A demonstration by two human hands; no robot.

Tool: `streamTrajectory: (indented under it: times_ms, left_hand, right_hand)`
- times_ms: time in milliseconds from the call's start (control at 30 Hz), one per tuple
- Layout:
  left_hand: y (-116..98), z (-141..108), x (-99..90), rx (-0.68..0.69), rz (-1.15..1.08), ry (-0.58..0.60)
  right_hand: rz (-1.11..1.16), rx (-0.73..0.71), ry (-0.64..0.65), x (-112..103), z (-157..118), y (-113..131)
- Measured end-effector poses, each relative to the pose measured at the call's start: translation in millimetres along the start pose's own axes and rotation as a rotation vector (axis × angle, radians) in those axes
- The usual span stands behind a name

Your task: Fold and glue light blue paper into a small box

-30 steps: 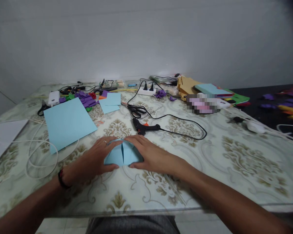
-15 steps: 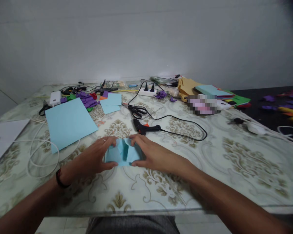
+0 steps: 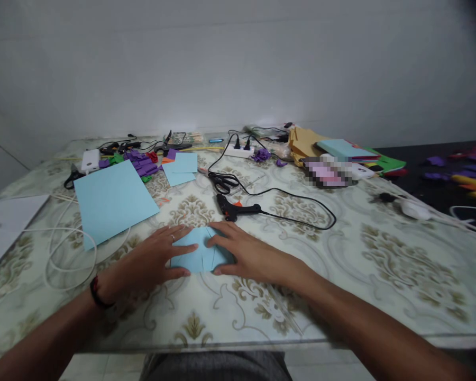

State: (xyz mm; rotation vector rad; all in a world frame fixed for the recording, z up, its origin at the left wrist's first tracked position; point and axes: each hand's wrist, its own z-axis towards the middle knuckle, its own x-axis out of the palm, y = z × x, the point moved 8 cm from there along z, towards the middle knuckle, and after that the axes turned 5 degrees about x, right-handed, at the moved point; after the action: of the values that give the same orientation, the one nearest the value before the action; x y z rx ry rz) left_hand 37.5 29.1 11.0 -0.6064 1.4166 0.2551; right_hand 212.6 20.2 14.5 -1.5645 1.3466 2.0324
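A folded piece of light blue paper [image 3: 201, 251] lies on the patterned table, with crease lines and flaps visible on it. My left hand [image 3: 161, 251] holds its left side, index finger laid across the top and thumb at the near edge. On the right side, my right hand [image 3: 241, 248] holds the same paper, its index finger bent onto the surface and its thumb near the front edge. Parts of the paper's sides are hidden under both hands. Just beyond my right hand rests a black glue gun [image 3: 236, 207] with an orange trigger.
A large light blue sheet [image 3: 115, 201] lies to the left, near a coiled white cable [image 3: 69, 270]. Smaller blue squares [image 3: 180, 169], purple paper pieces [image 3: 143, 163], scissors [image 3: 224, 182] and a power strip [image 3: 239, 150] are farther back. Paper stacks [image 3: 347, 150] stand at the back right.
The paper's flaps stood partly raised with a gap in the middle; now they lie flatter. My index fingers have moved inward from its edges onto its top.
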Motion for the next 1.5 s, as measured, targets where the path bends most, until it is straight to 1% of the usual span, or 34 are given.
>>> streamTrajectory:
  times_ms: [333,433,567,667,800,967,1067,1133,1267,1400,1500]
  left_hand:
    - [-4.3,-0.3,-0.6,0.032,-0.027,-0.015]
    - [-10.1,3.1,-0.3,0.082,-0.032,-0.004]
    - [-16.5,6.3,4.3,0.164,-0.026,0.024]
    - [-17.5,5.5,6.5,0.18,-0.007,0.036]
    - [-20.2,4.2,7.0,0.195,0.001,0.059]
    - [-18.6,6.1,5.0,0.163,-0.063,-0.001]
    - [-12.3,6.9,4.8,0.092,-0.074,-0.069]
    - [-7.2,7.7,6.6,0.038,-0.07,-0.092]
    - [-4.7,11.7,11.3,0.021,-0.088,-0.077]
    - [-5.9,13.8,8.2,0.01,-0.138,-0.095]
    - [-6.9,14.1,6.3,-0.015,-0.179,-0.081]
  right_hand:
    - [0.039,-0.081,-0.025,-4.2,-1.0,4.9]
    - [0.061,-0.1,-0.014,-3.4,-0.2,6.3]
    - [0.087,-0.171,-0.024,-3.1,0.6,10.9]
    - [0.107,-0.203,-0.037,-3.7,0.6,12.4]
    - [0.12,-0.212,-0.042,-4.6,-0.3,13.1]
    - [0.096,-0.182,-0.044,-3.5,-0.7,11.4]
    - [0.078,-0.172,-0.039,-2.0,-0.7,10.4]
    - [0.071,-0.175,-0.033,-1.1,-0.8,10.4]
    - [0.07,-0.179,-0.037,-1.6,-0.7,10.5]
    - [0.084,-0.171,-0.026,-2.1,-0.6,9.9]
    - [0.09,-0.159,-0.02,-2.3,-0.7,9.2]
